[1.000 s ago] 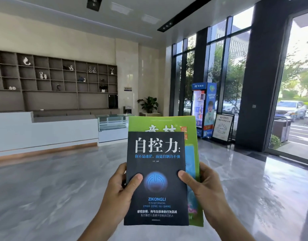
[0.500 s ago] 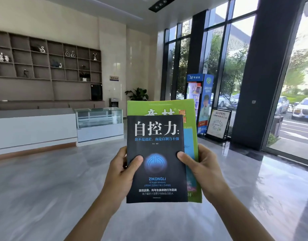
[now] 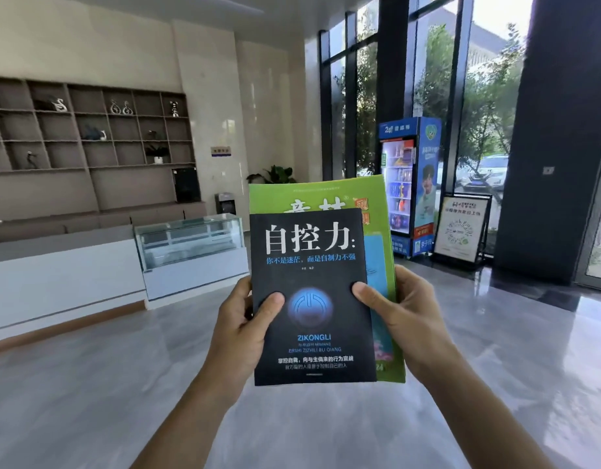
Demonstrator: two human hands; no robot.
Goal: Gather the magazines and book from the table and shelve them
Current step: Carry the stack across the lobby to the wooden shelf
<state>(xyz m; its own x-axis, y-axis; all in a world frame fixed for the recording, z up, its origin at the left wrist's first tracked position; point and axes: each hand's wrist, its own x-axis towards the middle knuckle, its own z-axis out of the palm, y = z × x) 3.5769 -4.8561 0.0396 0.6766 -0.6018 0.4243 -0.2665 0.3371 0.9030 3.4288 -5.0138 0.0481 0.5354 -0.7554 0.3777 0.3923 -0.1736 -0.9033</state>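
So both sets of fingers are wrapped round the stack right now: my left hand [image 3: 240,328] has its thumb pressed flat on the front cover near the lower left, the rest curled behind where I can't see them, and my right hand [image 3: 405,319] mirrors it with the thumb on the cover and the others tucked round the back edge. Pinched between them is the black book [image 3: 312,296], upright and facing me, big white characters up top, a glowing blue power-button graphic between my thumbs, "ZIKONGLI" printed below that. Right behind it, sticking out above and past my right fingers, is the green magazine [image 3: 377,211]; I can't tell how many are stacked back there, only the one cover shows. Compared with a second ago the room has slid leftwards around the stack, so I've been turning right while walking, and the grip itself hasn't shifted at all. The wall shelf [image 3: 89,137] with the little ornaments is now far off beyond my left fingers, past the white counter [image 3: 55,275] and glass display case [image 3: 190,242], while the vending machine [image 3: 411,184] sits beyond my right. I reckon gathering is done and this is the carrying leg, but no shelving yet.
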